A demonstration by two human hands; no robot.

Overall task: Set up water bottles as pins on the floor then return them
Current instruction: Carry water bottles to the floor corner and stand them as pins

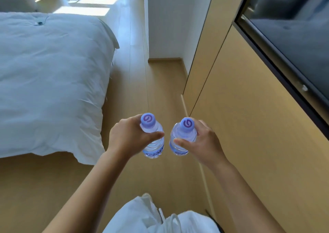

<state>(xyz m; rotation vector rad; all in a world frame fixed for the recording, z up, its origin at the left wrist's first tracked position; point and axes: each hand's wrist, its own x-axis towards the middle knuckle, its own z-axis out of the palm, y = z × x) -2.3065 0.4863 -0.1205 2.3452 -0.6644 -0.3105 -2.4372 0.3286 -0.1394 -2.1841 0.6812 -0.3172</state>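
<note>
On the left of the room, one bed (49, 83) with a white duvet is lying beside a strip of wooden floor (138, 90). Above that floor, two bare hands are each carrying one water bottle, two bottles in all, both upright with purple caps facing the camera. The left hand (124, 138) is wrapping its grip around the shoulder of the left bottle (153, 140), thumb crossing the front just below the cap, so the bottle's body is hanging beneath the fingers. Just beside it, apart by a narrow gap, the right bottle (183, 140) is sitting in the right hand (203, 142), whose grip is closing around the neck and shoulder likewise. Further right, one wooden cabinet (240, 126) is running under one dark screen (293, 37).
</note>
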